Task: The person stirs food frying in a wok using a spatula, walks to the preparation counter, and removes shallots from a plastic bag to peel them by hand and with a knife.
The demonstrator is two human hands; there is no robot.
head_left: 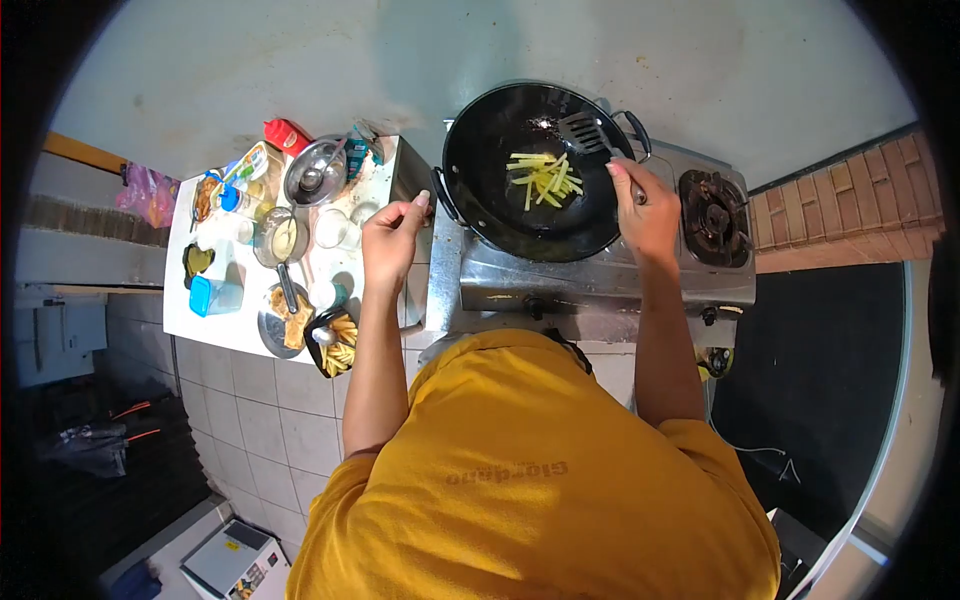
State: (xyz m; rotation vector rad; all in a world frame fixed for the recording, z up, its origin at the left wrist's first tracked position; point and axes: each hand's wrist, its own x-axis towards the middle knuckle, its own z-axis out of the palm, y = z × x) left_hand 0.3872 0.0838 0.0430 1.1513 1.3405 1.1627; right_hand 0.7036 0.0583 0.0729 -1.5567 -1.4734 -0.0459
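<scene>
A black wok (490,215) sits on the steel gas stove, with pale yellow cut strips (548,182), probably potato, heaped in its middle. My right hand (648,212) is closed around the handle of a slotted spatula (583,132). The spatula's head rests over the wok's far right inner wall, apart from the strips. My left hand (393,240) is beside the wok's left handle (444,195), fingers curled and thumb pointing up. I see nothing in that hand, and a small gap appears between it and the handle.
Right of the wok is a second burner (716,218). On the left, a white table (210,320) bears a metal lid (316,172), a red bottle (287,136), a small saucepan (270,240), a plate with fried food (290,325), fries in a black dish (338,350) and a blue-lidded container (215,297).
</scene>
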